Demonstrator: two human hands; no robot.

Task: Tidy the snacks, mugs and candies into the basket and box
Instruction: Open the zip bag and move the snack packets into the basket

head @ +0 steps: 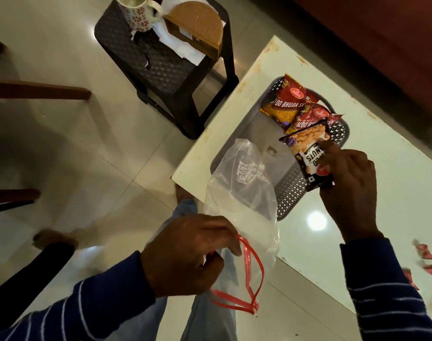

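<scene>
A dark perforated basket (291, 190) sits on the white table (382, 217). Two red snack packets (293, 102) lie in its far end. My right hand (350, 190) grips a black peanuts packet (308, 156) over the basket's right side, touching the red packets. My left hand (185, 254) holds a clear zip bag (242, 200) with a red seal by its open mouth, at the table's near corner. Small red candies (425, 254) lie on the table at the far right. A flowered mug (136, 13) and a wooden box (197, 28) stand on a dark stool.
The dark plastic stool (161, 65) stands on the tiled floor left of the table, with white paper (185, 50) under the box. A wooden chair frame (38, 92) is at the far left. My legs and foot are below the table edge.
</scene>
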